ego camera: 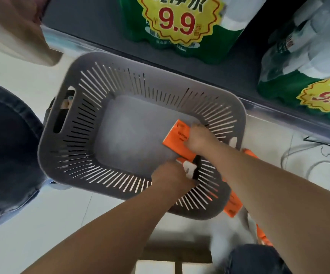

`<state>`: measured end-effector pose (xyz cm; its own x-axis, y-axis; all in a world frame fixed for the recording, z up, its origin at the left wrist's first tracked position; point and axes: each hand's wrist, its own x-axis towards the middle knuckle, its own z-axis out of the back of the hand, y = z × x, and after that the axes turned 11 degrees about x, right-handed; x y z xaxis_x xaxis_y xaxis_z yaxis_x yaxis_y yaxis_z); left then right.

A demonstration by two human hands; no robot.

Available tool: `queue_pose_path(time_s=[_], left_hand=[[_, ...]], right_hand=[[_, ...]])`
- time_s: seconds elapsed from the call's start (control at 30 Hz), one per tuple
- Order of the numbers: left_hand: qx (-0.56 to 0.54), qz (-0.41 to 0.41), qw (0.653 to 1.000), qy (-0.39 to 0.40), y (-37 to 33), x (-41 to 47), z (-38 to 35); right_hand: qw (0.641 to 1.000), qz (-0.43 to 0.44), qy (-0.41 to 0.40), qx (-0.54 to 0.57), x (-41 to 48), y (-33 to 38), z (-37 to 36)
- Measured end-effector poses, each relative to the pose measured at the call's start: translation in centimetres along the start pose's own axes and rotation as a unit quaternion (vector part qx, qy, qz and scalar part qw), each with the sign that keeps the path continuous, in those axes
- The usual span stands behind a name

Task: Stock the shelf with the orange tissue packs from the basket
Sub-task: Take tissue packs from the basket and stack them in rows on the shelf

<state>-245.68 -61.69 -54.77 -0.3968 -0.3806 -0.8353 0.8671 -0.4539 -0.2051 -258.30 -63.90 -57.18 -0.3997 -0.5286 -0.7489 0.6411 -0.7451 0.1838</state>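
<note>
Both hands reach into the basket (pixel 67 123): right hand (pixel 196 138) grips an orange pack (pixel 177 138), left hand (pixel 170 177) closes on another (pixel 188 168). Risk: hasty lifts snag the slotted wall, dropping packs.

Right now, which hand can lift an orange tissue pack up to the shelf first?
Probably the right hand: it already grips an orange tissue pack inside the grey slotted plastic basket, on the side nearer the dark shelf. The left hand holds another pack lower down.
</note>
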Motion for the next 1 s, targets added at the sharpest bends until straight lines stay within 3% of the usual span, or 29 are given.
queue_pose_path(time_s=[0.23, 0.57, 0.87, 1.0], left_hand=[[0.031, -0.005, 0.999, 0.024, 0.1, 1.9, 0.1], [-0.036, 0.041, 0.998, 0.043, 3.3, 3.4, 2.4], [-0.207, 0.110, 0.966, 0.107, 6.9, 4.0, 4.1], [-0.238, 0.125, 0.958, 0.096, 8.0, 2.8, 5.7]], right_hand=[[1.000, -0.012, 0.011, -0.022, 2.9, -0.4, -1.1], [0.999, -0.037, -0.011, 0.008, 4.1, -0.2, -2.3], [0.998, 0.002, -0.021, 0.055, 2.9, -0.1, 0.3], [0.997, 0.014, -0.019, 0.079, 1.4, 0.2, 2.1]])
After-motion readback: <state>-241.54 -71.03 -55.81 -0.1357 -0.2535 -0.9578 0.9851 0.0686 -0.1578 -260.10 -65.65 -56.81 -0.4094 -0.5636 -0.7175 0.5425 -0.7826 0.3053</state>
